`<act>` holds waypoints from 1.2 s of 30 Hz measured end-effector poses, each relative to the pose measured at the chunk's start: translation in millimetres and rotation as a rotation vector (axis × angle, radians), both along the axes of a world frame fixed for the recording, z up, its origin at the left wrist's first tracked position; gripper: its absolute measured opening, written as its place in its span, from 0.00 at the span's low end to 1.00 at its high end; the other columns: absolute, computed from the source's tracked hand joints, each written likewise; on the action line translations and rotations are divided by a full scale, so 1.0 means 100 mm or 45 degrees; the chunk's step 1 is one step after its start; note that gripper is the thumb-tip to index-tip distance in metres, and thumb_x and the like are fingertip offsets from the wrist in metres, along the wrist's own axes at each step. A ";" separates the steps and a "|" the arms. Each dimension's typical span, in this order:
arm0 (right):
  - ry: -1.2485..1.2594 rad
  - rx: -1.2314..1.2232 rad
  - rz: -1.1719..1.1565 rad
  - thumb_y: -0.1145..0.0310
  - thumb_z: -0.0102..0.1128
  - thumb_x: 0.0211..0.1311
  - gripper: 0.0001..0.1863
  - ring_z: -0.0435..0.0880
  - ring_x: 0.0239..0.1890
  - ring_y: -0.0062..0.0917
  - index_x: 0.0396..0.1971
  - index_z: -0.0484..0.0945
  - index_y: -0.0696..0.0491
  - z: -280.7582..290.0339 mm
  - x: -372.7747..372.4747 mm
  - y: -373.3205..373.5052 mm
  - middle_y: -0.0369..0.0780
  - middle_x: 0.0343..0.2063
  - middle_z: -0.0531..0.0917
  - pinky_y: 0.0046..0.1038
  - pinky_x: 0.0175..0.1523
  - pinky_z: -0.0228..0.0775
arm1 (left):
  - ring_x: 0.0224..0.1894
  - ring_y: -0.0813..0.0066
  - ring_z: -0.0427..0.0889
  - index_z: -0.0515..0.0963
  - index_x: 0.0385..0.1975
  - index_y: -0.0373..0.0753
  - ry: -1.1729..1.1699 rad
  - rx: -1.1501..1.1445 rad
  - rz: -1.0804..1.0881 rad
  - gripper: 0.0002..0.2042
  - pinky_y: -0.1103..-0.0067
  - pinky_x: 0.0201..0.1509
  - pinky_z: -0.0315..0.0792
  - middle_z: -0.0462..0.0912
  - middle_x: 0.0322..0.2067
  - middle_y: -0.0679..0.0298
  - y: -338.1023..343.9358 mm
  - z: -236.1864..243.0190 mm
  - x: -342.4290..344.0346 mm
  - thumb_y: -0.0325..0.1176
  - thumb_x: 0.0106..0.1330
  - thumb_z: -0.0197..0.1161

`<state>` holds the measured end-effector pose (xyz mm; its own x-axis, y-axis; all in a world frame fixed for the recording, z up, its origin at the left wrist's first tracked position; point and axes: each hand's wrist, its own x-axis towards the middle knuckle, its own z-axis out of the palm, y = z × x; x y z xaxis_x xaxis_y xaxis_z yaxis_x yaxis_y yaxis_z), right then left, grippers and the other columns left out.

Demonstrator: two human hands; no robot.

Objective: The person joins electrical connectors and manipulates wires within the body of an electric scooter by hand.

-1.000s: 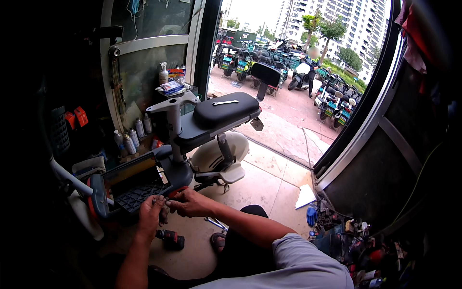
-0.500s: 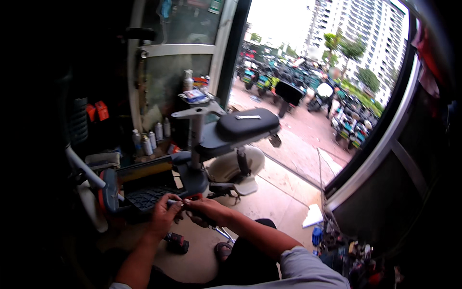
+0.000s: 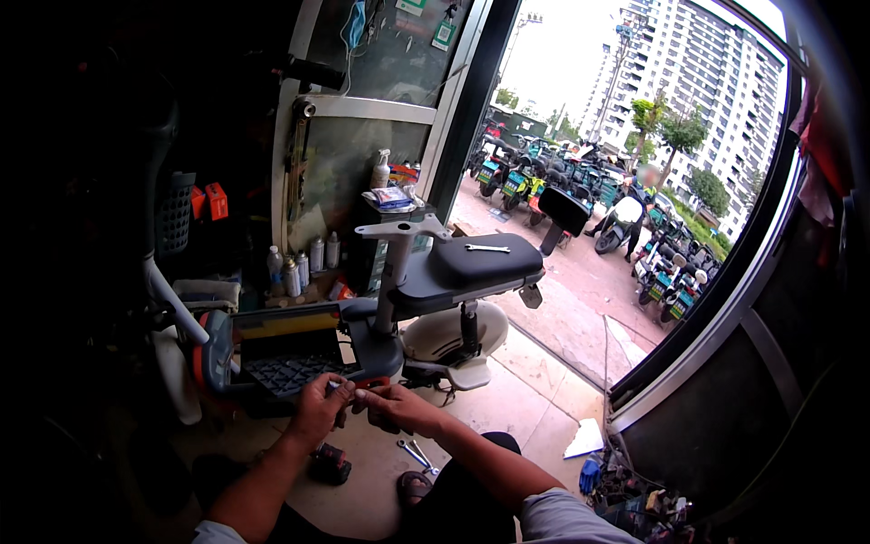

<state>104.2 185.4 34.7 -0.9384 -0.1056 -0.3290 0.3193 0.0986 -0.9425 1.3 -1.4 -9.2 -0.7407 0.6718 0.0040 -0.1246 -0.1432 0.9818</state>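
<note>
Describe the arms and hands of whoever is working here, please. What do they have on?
The left hand and right hand are human and ungloved, with bare forearms. A light grey left sleeve and matching right sleeve show at the lower edge. I see no watch or cables on either arm.

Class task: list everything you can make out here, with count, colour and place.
Scooter: one, grey and white, centre-left
Seat: one, black, on scooter
Seat wrench: one, silver, on seat
Floor wrenches: two, silver, on floor
Power tool: one, black-red, below hands
Spray bottle: one, white, behind scooter
Bottles and cans: about five, pale, left of seat
Glove-like item: one, blue, lower right
Parked scooters: many, mixed, outside
Tower block: one, pale, upper right
Left hand: one, bare, before scooter
Right hand: one, bare, beside left hand
Dark edges: indistinct
</note>
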 end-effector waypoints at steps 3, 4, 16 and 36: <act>0.130 0.201 -0.073 0.42 0.54 0.79 0.27 0.69 0.19 0.14 0.38 0.81 0.55 -0.02 -0.01 -0.09 0.30 0.19 0.72 0.22 0.25 0.61 | 0.17 0.86 0.71 0.76 0.44 0.38 -0.051 0.008 0.018 0.15 0.84 0.18 0.63 0.75 0.22 0.72 0.01 -0.01 -0.02 0.45 0.76 0.66; 0.206 0.237 -0.090 0.43 0.54 0.80 0.27 0.70 0.20 0.15 0.39 0.81 0.56 -0.05 0.00 -0.10 0.30 0.19 0.72 0.23 0.26 0.63 | 0.17 0.86 0.71 0.76 0.44 0.38 -0.081 0.010 0.016 0.15 0.84 0.18 0.63 0.75 0.22 0.73 0.00 -0.01 -0.02 0.45 0.76 0.66; 0.252 0.340 -0.075 0.42 0.46 0.83 0.32 0.72 0.23 0.17 0.38 0.85 0.58 0.00 0.04 -0.08 0.32 0.20 0.74 0.23 0.30 0.65 | 0.17 0.86 0.72 0.75 0.44 0.38 -0.093 -0.014 -0.040 0.15 0.84 0.18 0.64 0.74 0.22 0.72 -0.01 0.07 0.02 0.44 0.77 0.66; 0.221 0.278 -0.028 0.41 0.44 0.83 0.34 0.72 0.22 0.16 0.37 0.85 0.58 0.03 0.05 -0.08 0.31 0.19 0.74 0.23 0.28 0.64 | 0.18 0.84 0.74 0.74 0.46 0.38 -0.052 -0.008 -0.050 0.13 0.84 0.19 0.65 0.76 0.22 0.71 -0.01 0.10 0.04 0.42 0.78 0.64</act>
<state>108.9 177.4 37.2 -0.9839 -0.0288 -0.1761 0.1595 0.3006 -0.9403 5.5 -2.2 0.3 -0.7130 0.7005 -0.0304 -0.1702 -0.1309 0.9767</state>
